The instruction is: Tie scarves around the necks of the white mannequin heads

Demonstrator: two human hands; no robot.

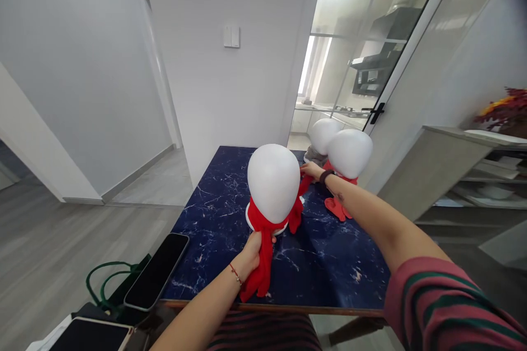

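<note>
the left hand [252,249] sits low in the middle of the frame, its fingers closed around the front tail of a red scarf [263,263] that hangs down toward the near edge of the table [214,203]. the right hand [312,170] reaches further up and to the right, just behind the nearest white mannequin head [274,182]; it touches the other end of the same scarf there, but whether its fingers are clamped on the cloth cannot be told, since the head hides part of them. a dark band [327,176] circles that wrist, and a thin red string [236,274] circles the left wrist. the scarf is wound around the neck of the nearest head, which stands upright in the centre of the frame on the dark blue marbled table. right of it, a second white head [349,152] stands with its own red scarf [337,208] trailing onto the table, and a third head [323,134] shows just behind that one. at the lower left, a black phone [157,270] lies on the table's near corner, a second dark screen [93,335] below it, a green cord [107,279] looped beside them. a shelf unit [473,175] with red and yellow flowers [504,107] on top stands at the right edge
</note>
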